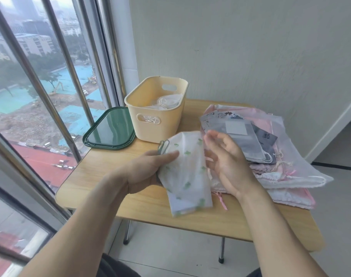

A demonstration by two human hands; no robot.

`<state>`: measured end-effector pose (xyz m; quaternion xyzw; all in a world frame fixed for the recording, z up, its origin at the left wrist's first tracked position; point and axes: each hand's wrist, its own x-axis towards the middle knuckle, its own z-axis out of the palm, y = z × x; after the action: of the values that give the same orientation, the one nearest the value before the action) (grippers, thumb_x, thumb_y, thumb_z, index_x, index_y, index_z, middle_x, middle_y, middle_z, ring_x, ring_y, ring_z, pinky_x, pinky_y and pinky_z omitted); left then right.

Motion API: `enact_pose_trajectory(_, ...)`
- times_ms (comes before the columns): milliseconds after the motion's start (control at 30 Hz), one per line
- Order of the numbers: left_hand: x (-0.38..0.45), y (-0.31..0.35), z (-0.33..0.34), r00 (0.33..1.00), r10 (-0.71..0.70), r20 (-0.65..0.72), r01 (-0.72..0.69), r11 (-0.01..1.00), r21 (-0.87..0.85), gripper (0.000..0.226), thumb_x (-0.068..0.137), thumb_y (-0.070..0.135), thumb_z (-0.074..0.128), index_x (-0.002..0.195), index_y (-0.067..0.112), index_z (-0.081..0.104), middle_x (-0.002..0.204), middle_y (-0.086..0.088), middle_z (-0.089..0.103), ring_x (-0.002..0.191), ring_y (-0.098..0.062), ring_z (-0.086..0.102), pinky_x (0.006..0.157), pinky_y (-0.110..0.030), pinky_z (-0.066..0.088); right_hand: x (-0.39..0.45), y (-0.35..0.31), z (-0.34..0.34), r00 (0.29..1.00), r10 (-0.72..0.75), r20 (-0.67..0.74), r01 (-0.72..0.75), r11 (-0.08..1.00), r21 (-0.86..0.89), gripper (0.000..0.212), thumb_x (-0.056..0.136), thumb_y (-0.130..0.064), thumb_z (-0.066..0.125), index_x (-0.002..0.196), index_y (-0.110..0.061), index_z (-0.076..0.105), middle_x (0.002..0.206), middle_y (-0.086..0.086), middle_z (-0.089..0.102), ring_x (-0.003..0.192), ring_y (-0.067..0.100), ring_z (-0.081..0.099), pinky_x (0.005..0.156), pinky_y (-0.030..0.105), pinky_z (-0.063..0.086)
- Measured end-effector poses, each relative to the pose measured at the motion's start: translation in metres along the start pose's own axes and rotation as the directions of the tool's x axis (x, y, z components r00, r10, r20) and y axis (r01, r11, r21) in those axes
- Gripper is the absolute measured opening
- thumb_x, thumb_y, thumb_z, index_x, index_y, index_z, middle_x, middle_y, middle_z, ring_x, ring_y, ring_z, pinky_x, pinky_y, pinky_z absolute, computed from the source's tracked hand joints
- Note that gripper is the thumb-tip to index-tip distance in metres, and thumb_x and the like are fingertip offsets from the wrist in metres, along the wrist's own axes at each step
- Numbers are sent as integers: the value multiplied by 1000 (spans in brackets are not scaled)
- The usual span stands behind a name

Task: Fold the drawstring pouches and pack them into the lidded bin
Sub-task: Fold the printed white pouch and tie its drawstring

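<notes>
While you read: each line below names one thing at this moment, then the risks.

Pouch: white pouch (187, 172) with green leaf print, folded into a long strip, at the centre of the frame, held just above the table (102, 176).

Left hand: your left hand (148, 170) grips the pouch's left edge, thumb on top, fingers curled underneath; a green cord loop (163, 146) sticks up beside the thumb.

Right hand: your right hand (224, 162) is right of the pouch, fingers loosely spread and relaxed, clamped on nothing; whether the fingertips touch the cloth I cannot tell.

Bin: cream bin (156, 124) at upper centre, open, with white pouches already inside.

Lid: green lid (108, 130) lies flat left of the bin, partly over the table's edge.

Pile: unfolded pouches (270, 152), pink, white and grey, lie stacked on the right of the table, under and behind your right hand.

Step, as a judgement: the fold looks nearly finished, and the bin comes next.

Risk one: only one hand grips, so the strip may spring open on the way to the bin.

Risk two: the loose cord could catch on the bin's rim or handle slot.

Risk three: your right wrist is over the pile, and a pink ribbon (221, 200) trails near the front edge; a sweep could drag pouches off.

Risk four: a nudge from your left arm could tip the overhanging lid to the floor.
</notes>
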<state>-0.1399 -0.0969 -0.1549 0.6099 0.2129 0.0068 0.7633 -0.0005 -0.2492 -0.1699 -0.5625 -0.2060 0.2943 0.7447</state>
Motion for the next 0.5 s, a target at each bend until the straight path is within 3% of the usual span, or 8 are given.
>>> enact_pose_trajectory(100, 3, 13, -8, 944, 215, -249, -244, 965, -93, 40, 101, 35, 48, 130, 8, 59, 115, -6, 73, 105, -22, 70, 86, -44, 58, -3, -1, 0, 993, 97, 65, -89, 989, -118, 77, 69, -33, 91, 133, -20, 52, 133, 13, 59, 117, 25, 64, 90, 47, 57)
enact_pose_trajectory(167, 1, 26, -14, 881, 320, -348, -388, 910, -147, 36, 104, 33, 38, 130, 15, 57, 121, -6, 70, 111, -26, 66, 91, -47, 54, -5, -1, 2, 984, 159, 78, -160, 987, 15, 74, 73, -24, 88, 135, -14, 49, 132, 16, 59, 107, 31, 70, 86, 48, 58)
enact_pose_trajectory(233, 0, 41, -20, 839, 373, -397, -471, 863, -184, 38, 103, 29, 34, 130, 13, 55, 121, -8, 69, 106, -27, 65, 86, -43, 54, -6, 0, 2, 987, 158, 26, -160, 981, 114, 60, 80, -18, 82, 131, -10, 51, 125, 13, 59, 99, 33, 73, 79, 44, 59)
enact_pose_trajectory(367, 25, 92, -24, 712, 387, -586, -563, 813, -146, 19, 102, 21, 47, 108, 6, 57, 110, -11, 63, 105, -30, 60, 87, -43, 49, -1, -5, -1, 993, 68, -95, -59, 994, 96, 26, 90, 0, 66, 114, -7, 60, 101, 12, 63, 79, 23, 72, 65, 34, 55)
enact_pose_trajectory(433, 48, 120, -29, 649, 359, -671, -588, 797, -142, 23, 101, 16, 54, 119, 2, 56, 116, -14, 64, 109, -31, 64, 91, -46, 55, 2, -8, -5, 984, -16, -179, 6, 998, -55, 26, 87, 13, 56, 103, -6, 63, 92, 9, 65, 72, 17, 69, 64, 31, 54)
enact_pose_trajectory(500, 73, 138, -32, 665, 323, -673, -563, 809, -170, 30, 100, 14, 57, 127, 3, 51, 119, -14, 62, 109, -32, 64, 89, -51, 57, 3, -9, -8, 968, -73, -240, 20, 976, -216, 33, 83, 17, 48, 94, -9, 66, 85, 4, 68, 72, 16, 68, 64, 30, 53)
